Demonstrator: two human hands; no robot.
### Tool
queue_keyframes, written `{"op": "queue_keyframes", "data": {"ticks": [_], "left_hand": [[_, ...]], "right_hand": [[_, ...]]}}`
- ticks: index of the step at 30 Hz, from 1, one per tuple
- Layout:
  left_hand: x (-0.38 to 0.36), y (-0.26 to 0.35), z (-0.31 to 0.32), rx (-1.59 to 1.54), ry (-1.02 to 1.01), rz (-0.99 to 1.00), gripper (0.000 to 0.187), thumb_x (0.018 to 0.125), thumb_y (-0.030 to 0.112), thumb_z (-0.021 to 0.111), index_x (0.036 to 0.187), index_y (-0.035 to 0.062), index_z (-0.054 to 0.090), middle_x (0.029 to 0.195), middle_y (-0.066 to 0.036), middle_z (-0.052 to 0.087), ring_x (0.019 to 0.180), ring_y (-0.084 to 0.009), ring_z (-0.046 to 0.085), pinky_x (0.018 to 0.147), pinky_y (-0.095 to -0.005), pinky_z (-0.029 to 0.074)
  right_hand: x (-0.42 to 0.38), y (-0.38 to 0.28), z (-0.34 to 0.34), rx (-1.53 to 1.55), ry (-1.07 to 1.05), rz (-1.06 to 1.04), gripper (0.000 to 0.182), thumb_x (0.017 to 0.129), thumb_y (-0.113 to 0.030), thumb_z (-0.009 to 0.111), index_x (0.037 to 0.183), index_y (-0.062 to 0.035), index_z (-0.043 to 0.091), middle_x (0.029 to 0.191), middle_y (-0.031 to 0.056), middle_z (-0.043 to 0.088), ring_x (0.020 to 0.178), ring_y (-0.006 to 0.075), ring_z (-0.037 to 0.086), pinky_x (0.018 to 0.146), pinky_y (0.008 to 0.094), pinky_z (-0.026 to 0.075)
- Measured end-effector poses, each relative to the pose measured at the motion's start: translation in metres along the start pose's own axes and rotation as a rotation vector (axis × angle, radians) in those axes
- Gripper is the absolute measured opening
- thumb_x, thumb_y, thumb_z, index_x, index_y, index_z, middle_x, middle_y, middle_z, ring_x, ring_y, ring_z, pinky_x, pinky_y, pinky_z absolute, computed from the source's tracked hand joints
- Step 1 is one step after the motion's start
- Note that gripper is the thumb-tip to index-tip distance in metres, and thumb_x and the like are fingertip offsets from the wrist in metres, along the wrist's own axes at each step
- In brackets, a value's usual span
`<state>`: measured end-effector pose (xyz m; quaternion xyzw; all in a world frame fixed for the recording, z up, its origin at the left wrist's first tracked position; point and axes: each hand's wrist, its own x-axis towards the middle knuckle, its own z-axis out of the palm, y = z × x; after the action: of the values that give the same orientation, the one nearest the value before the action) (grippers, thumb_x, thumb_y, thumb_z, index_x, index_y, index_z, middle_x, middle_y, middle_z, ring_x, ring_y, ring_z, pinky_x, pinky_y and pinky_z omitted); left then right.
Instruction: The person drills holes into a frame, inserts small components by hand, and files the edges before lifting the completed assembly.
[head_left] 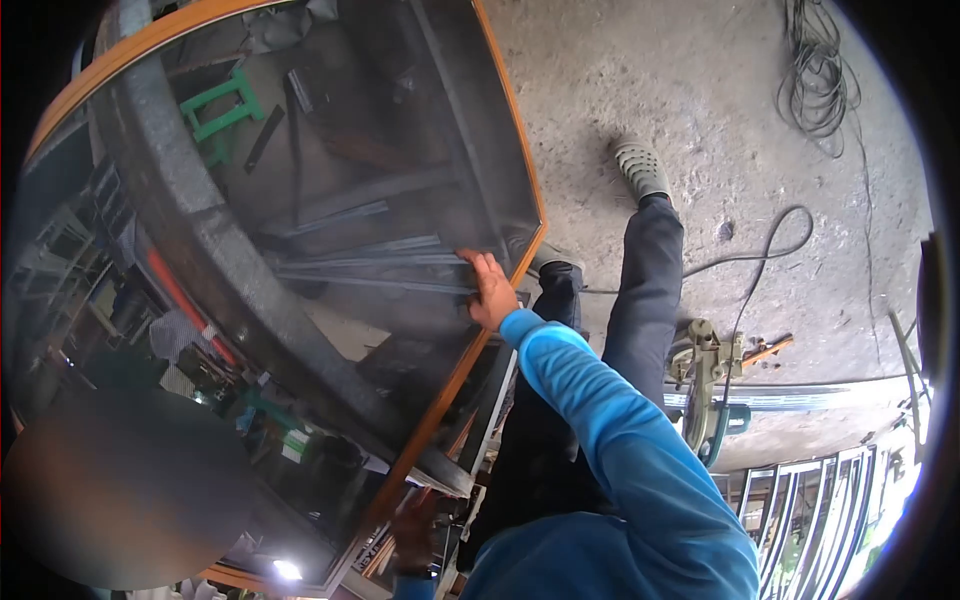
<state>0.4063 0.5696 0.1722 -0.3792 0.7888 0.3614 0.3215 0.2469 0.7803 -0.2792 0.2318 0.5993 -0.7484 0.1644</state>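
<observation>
A large dark mesh-like or glass panel (400,120) with an orange frame (520,165) fills the left half of the head view. Objects show dimly through it. My right hand (490,290), at the end of a blue sleeve, rests on the panel just inside the frame, its fingers stretched out. Low down, my left hand (412,540) is in shadow near the frame's lower edge; its fingers are too dark to make out. Behind the panel lie several grey metal strips (370,260), close to my right hand's fingertips.
A green stool (225,105) and a thick grey beam (235,250) show through the panel. On the concrete floor (600,60) are a coiled cable (820,90), a power saw (705,390) with its cord and metal lengths (830,397). Metal framework (810,520) stands lower right.
</observation>
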Motion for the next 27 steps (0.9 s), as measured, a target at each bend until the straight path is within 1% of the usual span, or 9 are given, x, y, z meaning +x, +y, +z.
{"op": "queue_keyframes", "data": {"ticks": [3, 4, 6, 9, 11, 15, 20, 26, 27], "left_hand": [[0.054, 0.02, 0.094, -0.227, -0.261, -0.327, 0.059, 0.102, 0.004, 0.072, 0.155, 0.0016, 0.046, 0.15, -0.017, 0.062, 0.145, -0.0285, 0.056, 0.121, -0.0419, 0.047], [0.077, -0.003, 0.11, -0.015, -0.228, -0.295, 0.062, 0.104, 0.008, 0.069, 0.159, 0.002, 0.043, 0.15, -0.018, 0.062, 0.146, -0.0302, 0.056, 0.121, -0.0426, 0.046], [0.136, -0.042, 0.131, -0.197, -0.214, -0.345, 0.059, 0.109, 0.021, 0.06, 0.163, 0.0059, 0.041, 0.159, -0.019, 0.053, 0.151, -0.0328, 0.049, 0.125, -0.0496, 0.038], [0.25, -0.082, 0.153, -0.803, -0.289, -0.24, 0.058, 0.113, 0.039, 0.045, 0.163, 0.0097, 0.042, 0.169, -0.018, 0.043, 0.158, -0.0334, 0.038, 0.132, -0.0549, 0.026], [0.324, -0.089, 0.163, -0.863, -0.343, -0.076, 0.06, 0.113, 0.041, 0.044, 0.164, 0.0095, 0.04, 0.168, -0.018, 0.044, 0.156, -0.0333, 0.04, 0.13, -0.0553, 0.028], [0.422, -0.055, 0.17, -0.777, -0.442, 0.127, 0.064, 0.114, 0.045, 0.043, 0.166, 0.0091, 0.035, 0.164, -0.019, 0.047, 0.152, -0.0332, 0.045, 0.127, -0.056, 0.033], [0.454, 0.008, 0.202, -0.621, -0.38, 0.243, 0.074, 0.112, 0.052, 0.045, 0.169, 0.0082, 0.028, 0.17, -0.02, 0.037, 0.158, -0.0378, 0.034, 0.132, -0.0581, 0.025], [0.455, 0.048, 0.24, -0.46, -0.678, 0.372, 0.085, 0.111, 0.057, 0.046, 0.171, 0.0033, 0.02, 0.175, -0.019, 0.027, 0.162, -0.0387, 0.024, 0.134, -0.0579, 0.016], [0.459, 0.044, 0.238, -0.672, -0.792, 0.219, 0.083, 0.111, 0.055, 0.045, 0.17, 0.0, 0.023, 0.173, -0.019, 0.031, 0.163, -0.0367, 0.024, 0.135, -0.0552, 0.018]], "right_hand": [[-0.003, 0.01, 0.0, 0.046, -0.003, 0.067, 0.078, 0.077, 0.01, 0.068, 0.15, -0.012, 0.05, 0.138, 0.0204, 0.054, 0.135, 0.0462, 0.053, 0.116, 0.0478, 0.046], [-0.003, 0.011, -0.001, 0.072, 0.011, 0.066, 0.075, 0.078, 0.008, 0.068, 0.149, -0.0112, 0.051, 0.139, 0.0203, 0.054, 0.136, 0.0456, 0.053, 0.116, 0.0474, 0.045], [-0.005, 0.014, -0.002, 0.124, 0.042, 0.064, 0.069, 0.08, 0.006, 0.067, 0.146, -0.0095, 0.053, 0.141, 0.0203, 0.054, 0.136, 0.0445, 0.054, 0.117, 0.0467, 0.045], [-0.001, 0.022, -0.004, 0.115, 0.096, 0.055, 0.06, 0.088, -0.017, 0.081, 0.143, -0.0078, 0.058, 0.144, 0.0184, 0.055, 0.135, 0.0422, 0.053, 0.115, 0.0479, 0.045], [0.004, 0.035, -0.001, 0.138, 0.145, 0.014, 0.072, 0.086, -0.041, 0.09, 0.141, -0.0058, 0.06, 0.149, 0.0194, 0.053, 0.136, 0.0416, 0.052, 0.115, 0.0495, 0.045], [0.011, 0.045, 0.01, 0.224, 0.232, -0.018, 0.088, 0.077, -0.049, 0.095, 0.143, -0.0043, 0.058, 0.15, 0.023, 0.051, 0.14, 0.0441, 0.049, 0.118, 0.0523, 0.043], [0.014, 0.044, 0.015, 0.205, 0.208, -0.025, 0.093, 0.076, -0.048, 0.096, 0.149, -0.0065, 0.055, 0.152, 0.0233, 0.049, 0.142, 0.0458, 0.045, 0.119, 0.0553, 0.041], [0.015, 0.034, 0.0, 0.235, 0.122, -0.01, 0.1, 0.072, -0.038, 0.1, 0.154, -0.0105, 0.051, 0.149, 0.0211, 0.049, 0.138, 0.0436, 0.047, 0.118, 0.0533, 0.042], [0.015, 0.034, 0.003, 0.215, 0.112, 0.006, 0.102, 0.071, -0.035, 0.1, 0.156, -0.0118, 0.05, 0.149, 0.0205, 0.048, 0.138, 0.0433, 0.047, 0.118, 0.0531, 0.043]]}}
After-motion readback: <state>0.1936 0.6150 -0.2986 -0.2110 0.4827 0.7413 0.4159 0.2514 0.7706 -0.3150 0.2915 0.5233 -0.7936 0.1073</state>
